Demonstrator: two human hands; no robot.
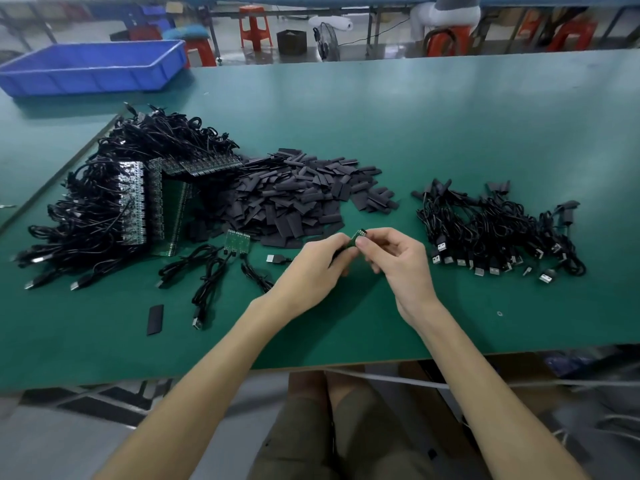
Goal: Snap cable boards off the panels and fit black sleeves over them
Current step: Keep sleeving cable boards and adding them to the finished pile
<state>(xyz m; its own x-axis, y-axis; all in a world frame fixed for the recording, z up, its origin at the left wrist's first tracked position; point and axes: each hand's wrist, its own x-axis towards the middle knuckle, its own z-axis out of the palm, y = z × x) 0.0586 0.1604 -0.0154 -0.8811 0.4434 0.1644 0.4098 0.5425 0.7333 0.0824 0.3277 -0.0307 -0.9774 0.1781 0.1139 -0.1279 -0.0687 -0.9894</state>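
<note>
You are sitting in an electronics assembly workshop; your long green worktop [450,133] carries a heap of cabled circuit panels [138,188], a mound of loose black sleeves [298,195] and a pile of sleeved USB cables [498,230]; a blue plastic crate [93,67] stands at its far left corner; beyond it, red plastic stools [254,27] and a fan [327,41] stand on a bare floor.

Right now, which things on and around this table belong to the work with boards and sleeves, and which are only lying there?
Belong to the job: green board, pinched by left hand and right hand; pile of black sleeves; panels with cables; heap of cables at the right.
Only lying about: blue bin; red stool; fan.
</note>
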